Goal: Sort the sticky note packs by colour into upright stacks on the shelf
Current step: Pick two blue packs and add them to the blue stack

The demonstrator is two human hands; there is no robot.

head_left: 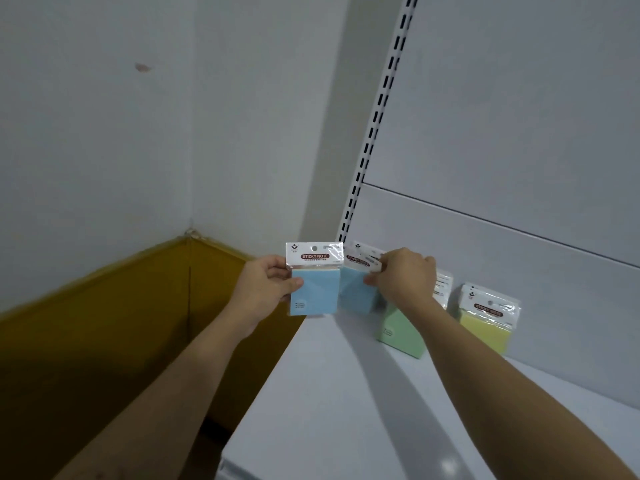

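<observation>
My left hand pinches a blue sticky note pack upright by its left edge, just off the shelf's left end. My right hand grips the top of a stack of blue packs standing upright at the back left corner of the white shelf. To the right stands a green stack, partly hidden behind my right forearm. Further right, a yellow stack leans against the back panel.
A slotted metal upright rises behind the blue stack. The shelf's back panel runs to the right. Left of the shelf are a white wall and a mustard-yellow skirting band in the corner.
</observation>
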